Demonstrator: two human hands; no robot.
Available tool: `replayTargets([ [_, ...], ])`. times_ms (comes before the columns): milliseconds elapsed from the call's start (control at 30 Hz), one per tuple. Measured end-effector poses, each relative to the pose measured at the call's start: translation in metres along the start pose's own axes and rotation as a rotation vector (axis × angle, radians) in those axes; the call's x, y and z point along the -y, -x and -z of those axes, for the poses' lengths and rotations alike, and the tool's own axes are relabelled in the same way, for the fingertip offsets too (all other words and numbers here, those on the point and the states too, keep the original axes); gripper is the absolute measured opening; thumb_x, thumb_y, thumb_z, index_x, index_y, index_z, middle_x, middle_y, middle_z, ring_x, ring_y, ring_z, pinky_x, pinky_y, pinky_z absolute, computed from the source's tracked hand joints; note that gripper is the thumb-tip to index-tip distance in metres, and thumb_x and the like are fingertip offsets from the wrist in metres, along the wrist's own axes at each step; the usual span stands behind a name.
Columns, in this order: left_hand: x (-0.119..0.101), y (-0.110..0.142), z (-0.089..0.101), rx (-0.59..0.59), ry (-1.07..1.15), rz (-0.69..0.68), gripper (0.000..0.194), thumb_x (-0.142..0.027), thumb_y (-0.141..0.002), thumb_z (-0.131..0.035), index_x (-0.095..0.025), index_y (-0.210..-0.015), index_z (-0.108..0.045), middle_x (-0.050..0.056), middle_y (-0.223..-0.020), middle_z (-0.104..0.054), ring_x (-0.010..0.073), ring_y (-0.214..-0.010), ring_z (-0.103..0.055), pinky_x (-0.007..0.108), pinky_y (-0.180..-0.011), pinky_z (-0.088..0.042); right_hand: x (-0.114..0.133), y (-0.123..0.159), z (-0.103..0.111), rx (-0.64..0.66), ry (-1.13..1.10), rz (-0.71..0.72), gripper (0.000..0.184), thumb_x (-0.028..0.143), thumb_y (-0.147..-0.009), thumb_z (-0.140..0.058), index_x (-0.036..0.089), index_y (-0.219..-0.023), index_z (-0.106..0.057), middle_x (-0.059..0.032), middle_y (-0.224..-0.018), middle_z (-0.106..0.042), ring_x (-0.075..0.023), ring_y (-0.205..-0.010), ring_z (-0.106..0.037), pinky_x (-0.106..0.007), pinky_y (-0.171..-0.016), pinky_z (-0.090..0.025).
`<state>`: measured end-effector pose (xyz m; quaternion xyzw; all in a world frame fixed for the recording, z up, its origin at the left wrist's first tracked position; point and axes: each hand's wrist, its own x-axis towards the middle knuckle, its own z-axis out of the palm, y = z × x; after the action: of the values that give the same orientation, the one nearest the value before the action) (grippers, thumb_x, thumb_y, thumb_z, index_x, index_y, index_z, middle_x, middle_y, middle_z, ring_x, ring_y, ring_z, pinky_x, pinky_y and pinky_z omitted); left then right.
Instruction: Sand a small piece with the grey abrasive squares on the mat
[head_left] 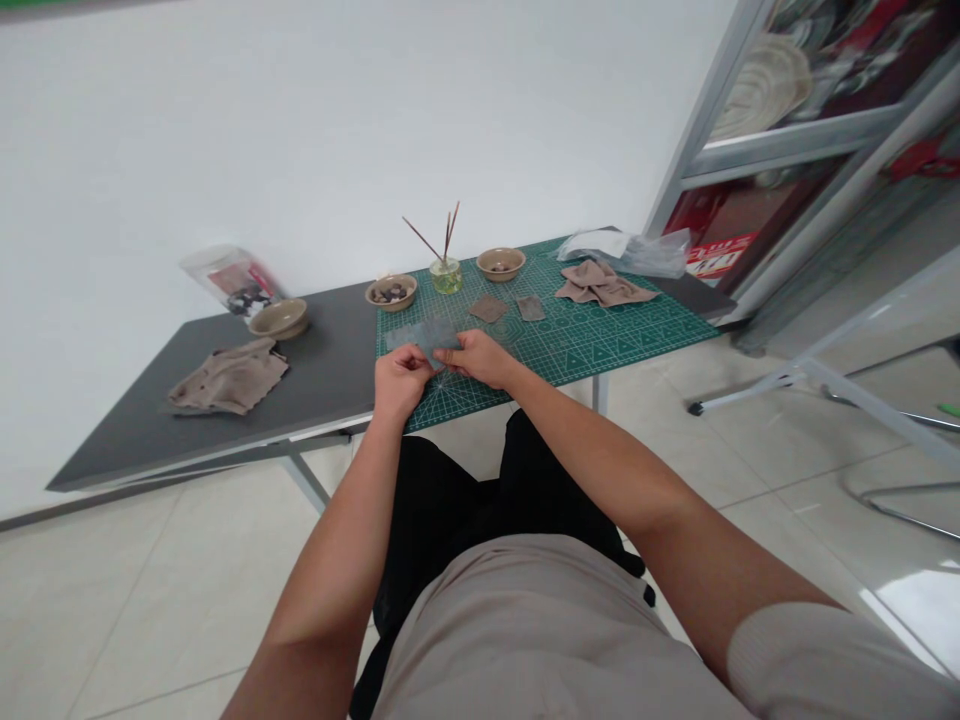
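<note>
A small grey-blue fabric piece (424,337) lies on the green cutting mat (600,335), at its near left corner. My left hand (400,380) is closed, pinching the near edge of that piece. My right hand (480,357) is closed too, with its fingers pinched on the same piece from the right side. Two smaller brown fabric patches (489,308) lie on the mat a little beyond my hands.
A dark grey table (150,420) stands against a white wall. On it are a crumpled tan cloth (229,378), three beige bowls (391,293), a glass jar with sticks (446,272), a folded tan cloth (600,284), plastic bags (637,250) and a metal shelf frame (750,150) at right.
</note>
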<state>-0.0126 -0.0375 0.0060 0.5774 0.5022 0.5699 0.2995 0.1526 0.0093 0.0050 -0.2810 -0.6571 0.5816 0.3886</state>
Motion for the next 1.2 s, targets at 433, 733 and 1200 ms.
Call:
replayTargets([
  [433,0.0018,-0.0048,-0.003,-0.086,0.121,-0.079,0.024,-0.025,-0.062,-0.079,-0.019,-0.065,-0.056,-0.002,-0.076,-0.063,0.0127,-0.075,-0.059,0.027,-0.073,-0.049,0.0053,0.0029,-0.0032,-0.166,-0.227,-0.04,0.037,0.047,-0.076,-0.079,0.014,-0.074,-0.06,-0.0014,-0.062,-0.066,-0.0103,-0.049,-0.058,-0.021,-0.042,-0.043],
  [733,0.0035,-0.0041,-0.0052,-0.125,-0.029,-0.037,0.019,-0.026,-0.068,-0.077,-0.018,-0.084,-0.074,0.0,-0.075,-0.068,0.0139,-0.07,-0.061,0.028,-0.071,-0.049,0.0026,-0.0027,-0.0019,-0.278,-0.371,0.011,0.034,0.039,-0.066,-0.083,0.016,-0.08,-0.063,0.0019,-0.071,-0.065,-0.0099,-0.062,-0.058,-0.022,-0.055,-0.046],
  [1200,-0.0033,-0.0009,-0.005,-0.052,-0.264,-0.128,0.013,-0.023,-0.076,-0.066,-0.021,-0.084,-0.076,0.002,-0.078,-0.071,0.0161,-0.072,-0.062,0.028,-0.071,-0.047,0.0034,0.0013,-0.0059,-0.181,-0.142,0.04,0.041,0.046,-0.066,-0.082,0.018,-0.082,-0.058,0.0055,-0.063,-0.058,-0.0089,-0.054,-0.051,-0.022,-0.049,-0.041],
])
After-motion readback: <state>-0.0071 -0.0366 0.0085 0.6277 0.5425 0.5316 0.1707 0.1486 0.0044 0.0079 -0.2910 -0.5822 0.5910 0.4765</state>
